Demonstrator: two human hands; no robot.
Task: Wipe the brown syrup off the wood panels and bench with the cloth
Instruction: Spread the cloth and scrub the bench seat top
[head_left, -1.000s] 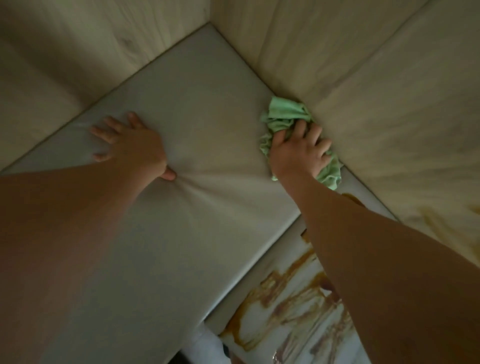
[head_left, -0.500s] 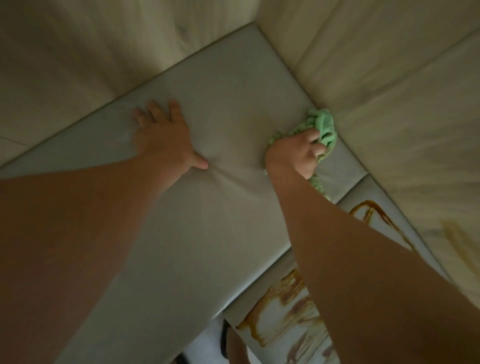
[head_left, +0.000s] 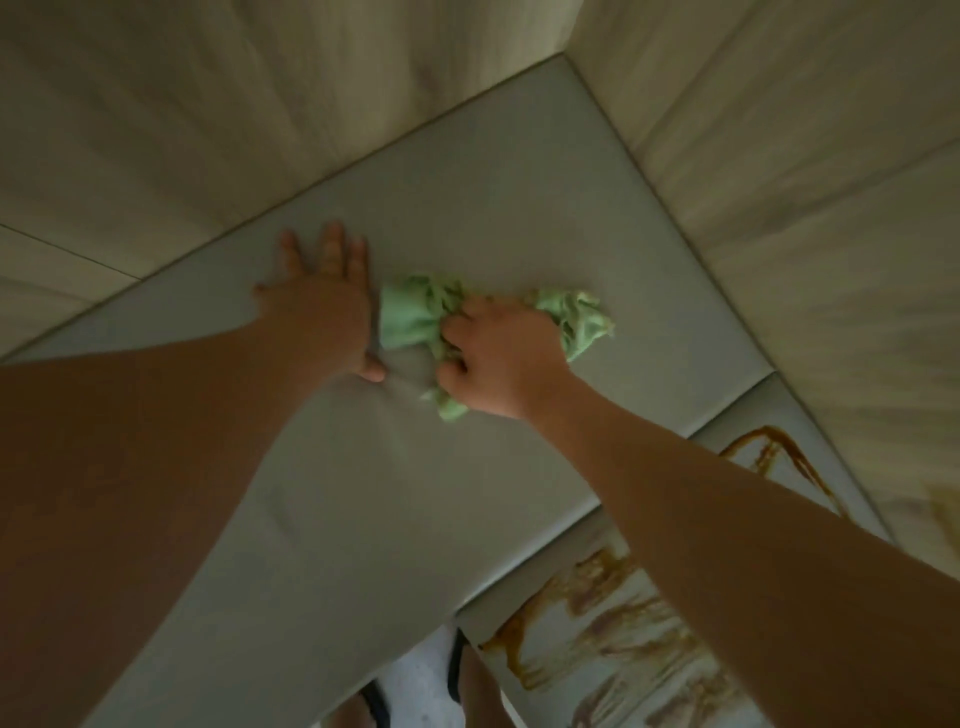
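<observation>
Pale wood panels (head_left: 779, 208) wall the bench (head_left: 467, 208); syrup (head_left: 587, 613) streaks its lower-right cushion. The bunched cloth (head_left: 410, 317) lies lengthwise left-to-right mid-cushion, dragged away from the right panel. The right hand (head_left: 498, 358) grips it; the left hand (head_left: 322, 301) presses flat beside it.

Bare left hand (head_left: 317, 312), bare right hand (head_left: 498, 358), dark sandal straps (head_left: 456, 670)

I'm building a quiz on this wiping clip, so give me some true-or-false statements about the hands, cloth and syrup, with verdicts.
1. The right hand grips the green cloth. True.
2. The left hand is curled into a fist. False: it lies flat, fingers straight, on the grey cushion.
3. Brown syrup streaks the neighbouring cushion. True.
4. The cloth is wiping a wood panel. False: it is on the grey cushion, away from the wood panels.
</observation>
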